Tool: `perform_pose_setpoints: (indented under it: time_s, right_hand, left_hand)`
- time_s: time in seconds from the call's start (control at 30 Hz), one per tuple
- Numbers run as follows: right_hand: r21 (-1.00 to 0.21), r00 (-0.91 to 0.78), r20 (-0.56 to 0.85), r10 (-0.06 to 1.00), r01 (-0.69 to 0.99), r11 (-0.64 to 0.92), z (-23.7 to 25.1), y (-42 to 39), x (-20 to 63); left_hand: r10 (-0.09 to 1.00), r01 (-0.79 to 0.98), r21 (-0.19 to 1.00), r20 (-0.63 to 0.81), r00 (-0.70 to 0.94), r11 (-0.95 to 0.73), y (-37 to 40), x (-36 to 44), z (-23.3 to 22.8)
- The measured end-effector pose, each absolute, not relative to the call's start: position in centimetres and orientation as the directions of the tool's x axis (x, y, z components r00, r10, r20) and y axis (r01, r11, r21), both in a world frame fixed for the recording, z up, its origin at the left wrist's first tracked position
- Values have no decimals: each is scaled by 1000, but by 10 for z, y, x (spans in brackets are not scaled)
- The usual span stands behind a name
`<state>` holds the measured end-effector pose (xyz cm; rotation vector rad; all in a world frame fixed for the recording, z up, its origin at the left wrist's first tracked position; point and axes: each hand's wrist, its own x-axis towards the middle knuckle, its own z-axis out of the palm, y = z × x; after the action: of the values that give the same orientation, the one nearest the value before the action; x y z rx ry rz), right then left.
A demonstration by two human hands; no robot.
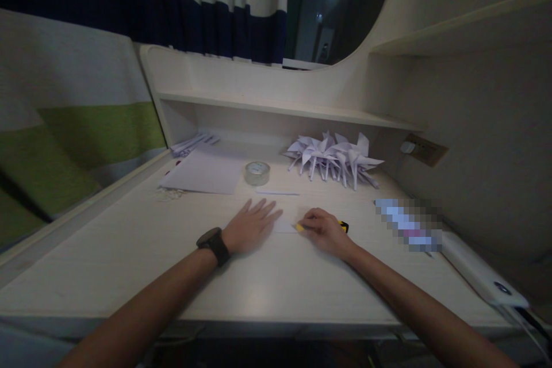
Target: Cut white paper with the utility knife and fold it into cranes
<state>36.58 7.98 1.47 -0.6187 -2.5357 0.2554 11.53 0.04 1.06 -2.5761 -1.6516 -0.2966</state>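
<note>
My left hand [251, 225] lies flat, fingers spread, pressing a small white sheet of paper [284, 223] on the desk; a dark watch is on that wrist. My right hand [324, 231] is closed around a yellow-and-black utility knife [344, 226], its yellow tip at the paper's right edge. A thin cut strip of white paper [277, 192] lies just beyond the hands.
A roll of clear tape [257, 173] and a stack of white sheets [202, 174] sit at the back left. A heap of folded white paper pinwheels [334, 158] lies under the shelf [284, 108]. A white device [480, 269] rests at the right edge.
</note>
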Motion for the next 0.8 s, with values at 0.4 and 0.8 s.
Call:
perform_pose_setpoints:
  time_s: [0.4,0.8]
  right_hand:
    - [-348,-770,440,462,328,878,21,77,366]
    - [-465,-831,337,443,262,845,32,81,384]
  left_hand:
    - [890,902,38,182,418,-431,1,115,10]
    - [899,905,81,181,399,-418,0,114,10]
